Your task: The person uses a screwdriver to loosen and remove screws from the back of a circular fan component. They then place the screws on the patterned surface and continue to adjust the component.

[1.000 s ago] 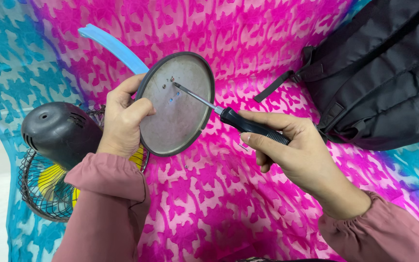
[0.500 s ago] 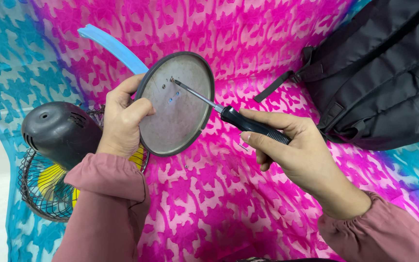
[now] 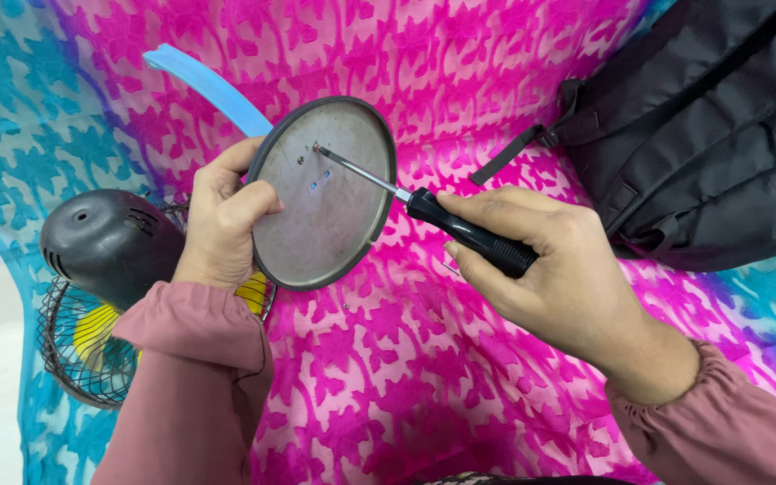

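- Left hand (image 3: 223, 220), wrist bent and pink-sleeved forearm rising from below, clamps thumb and curled fingers in a pinch grip.
- Right hand (image 3: 557, 274), reaching in from the lower right, closes in a fist-like grip, thumb on top.

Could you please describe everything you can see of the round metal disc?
The round metal disc looks like dull grey metal with a dark rim, bearing small holes and a short slot near its middle. The left hand holds it tilted by its left edge above the pink cloth. The screwdriver tip, held by the right hand, touches it.
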